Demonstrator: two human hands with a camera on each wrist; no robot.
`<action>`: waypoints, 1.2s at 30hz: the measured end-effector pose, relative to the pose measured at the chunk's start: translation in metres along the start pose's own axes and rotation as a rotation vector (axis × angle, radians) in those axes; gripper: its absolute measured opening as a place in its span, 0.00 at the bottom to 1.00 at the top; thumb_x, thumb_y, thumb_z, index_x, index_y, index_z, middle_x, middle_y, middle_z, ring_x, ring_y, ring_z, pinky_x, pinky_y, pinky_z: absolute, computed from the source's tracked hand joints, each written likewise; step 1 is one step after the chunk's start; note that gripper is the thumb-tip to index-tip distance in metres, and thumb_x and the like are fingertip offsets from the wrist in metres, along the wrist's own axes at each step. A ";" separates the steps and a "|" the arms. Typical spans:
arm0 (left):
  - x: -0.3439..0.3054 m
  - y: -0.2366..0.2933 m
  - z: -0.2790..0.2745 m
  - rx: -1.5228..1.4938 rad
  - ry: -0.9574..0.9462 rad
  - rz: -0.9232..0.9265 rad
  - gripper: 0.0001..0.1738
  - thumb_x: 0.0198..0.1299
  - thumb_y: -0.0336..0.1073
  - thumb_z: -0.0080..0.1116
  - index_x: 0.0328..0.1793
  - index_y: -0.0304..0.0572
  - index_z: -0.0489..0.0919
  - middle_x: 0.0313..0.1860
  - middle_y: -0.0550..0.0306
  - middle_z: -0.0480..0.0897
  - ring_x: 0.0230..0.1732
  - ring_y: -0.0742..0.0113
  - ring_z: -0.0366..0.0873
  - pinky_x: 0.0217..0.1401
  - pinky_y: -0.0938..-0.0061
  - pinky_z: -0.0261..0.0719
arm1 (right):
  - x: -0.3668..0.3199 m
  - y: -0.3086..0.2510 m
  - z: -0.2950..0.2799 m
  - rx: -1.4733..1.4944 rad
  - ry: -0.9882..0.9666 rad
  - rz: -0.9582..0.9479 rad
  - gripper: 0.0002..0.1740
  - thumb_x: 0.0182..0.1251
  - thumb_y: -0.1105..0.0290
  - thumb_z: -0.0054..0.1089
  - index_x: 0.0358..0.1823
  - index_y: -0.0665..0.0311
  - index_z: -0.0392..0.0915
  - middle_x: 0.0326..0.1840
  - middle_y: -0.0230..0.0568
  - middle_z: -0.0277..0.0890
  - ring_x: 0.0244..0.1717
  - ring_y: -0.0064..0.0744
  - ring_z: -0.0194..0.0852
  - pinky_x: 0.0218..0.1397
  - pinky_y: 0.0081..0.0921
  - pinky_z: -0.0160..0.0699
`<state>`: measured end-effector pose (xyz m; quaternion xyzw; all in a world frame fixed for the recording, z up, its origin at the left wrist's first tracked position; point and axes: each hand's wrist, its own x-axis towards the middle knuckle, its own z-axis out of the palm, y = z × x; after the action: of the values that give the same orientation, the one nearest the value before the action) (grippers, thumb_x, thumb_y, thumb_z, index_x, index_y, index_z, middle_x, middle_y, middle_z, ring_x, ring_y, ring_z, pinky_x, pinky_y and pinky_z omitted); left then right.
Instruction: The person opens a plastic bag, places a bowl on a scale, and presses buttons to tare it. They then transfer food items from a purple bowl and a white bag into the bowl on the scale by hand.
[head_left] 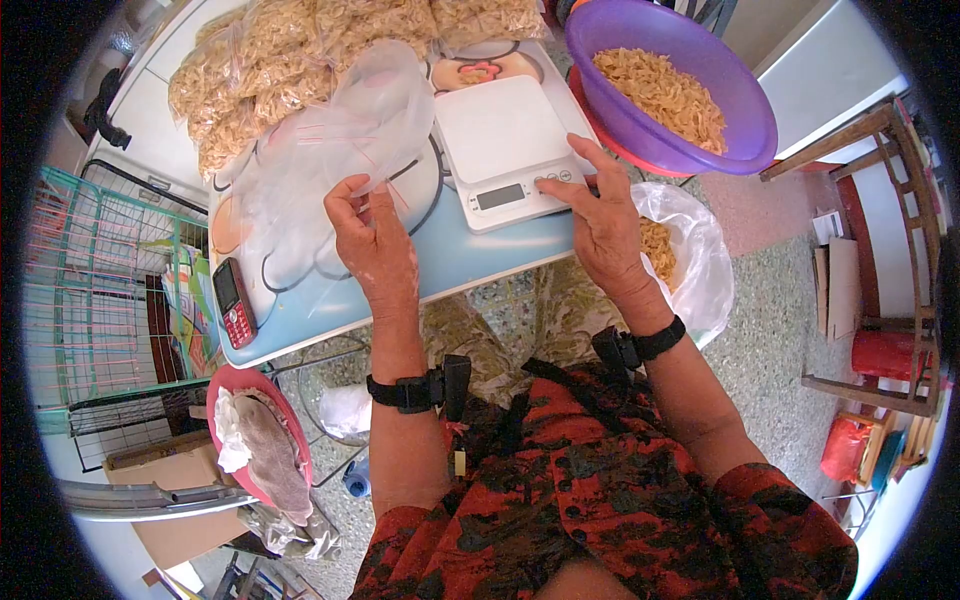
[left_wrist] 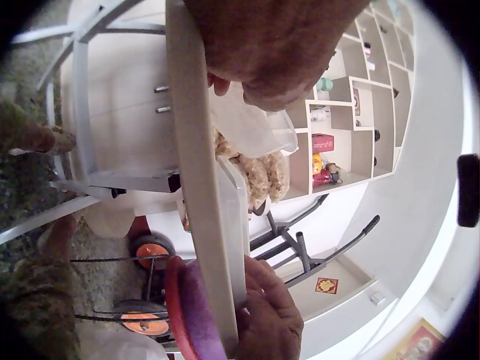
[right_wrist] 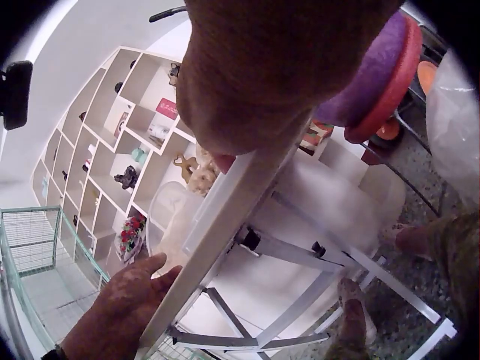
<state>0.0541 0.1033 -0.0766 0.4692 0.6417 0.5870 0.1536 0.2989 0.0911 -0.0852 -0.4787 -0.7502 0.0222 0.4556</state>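
Note:
My left hand (head_left: 380, 245) pinches the edge of a clear plastic bag (head_left: 385, 105) beside the scale. More flat clear bags (head_left: 300, 215) lie on the table to its left. A white kitchen scale (head_left: 502, 125) stands in front of me, its platform bare and its small display grey. My right hand (head_left: 610, 230) is at the scale's front right corner, the thumb touching the buttons and a finger reaching along the right edge. In the left wrist view, the right hand (left_wrist: 270, 315) shows beside the tabletop edge.
Filled bags of dry yellowish pieces (head_left: 285, 60) are stacked at the table's back. A purple basin (head_left: 745, 120) with similar loose pieces stands at the right, above an open plastic sack (head_left: 705, 265). A red mobile phone (head_left: 236, 310) lies at the table's left corner. A wire cage (head_left: 110, 290) stands left.

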 end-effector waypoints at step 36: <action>-0.001 -0.001 0.000 -0.056 0.017 0.032 0.16 0.70 0.41 0.60 0.56 0.41 0.75 0.39 0.56 0.80 0.37 0.69 0.76 0.42 0.73 0.75 | -0.002 0.000 0.000 0.273 0.185 0.280 0.21 0.76 0.78 0.40 0.67 0.67 0.68 0.69 0.54 0.68 0.67 0.50 0.70 0.69 0.40 0.73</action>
<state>0.0539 0.1025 -0.0775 0.4701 0.6186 0.6110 0.1519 0.2991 0.0896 -0.0873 -0.5122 -0.6212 0.1427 0.5757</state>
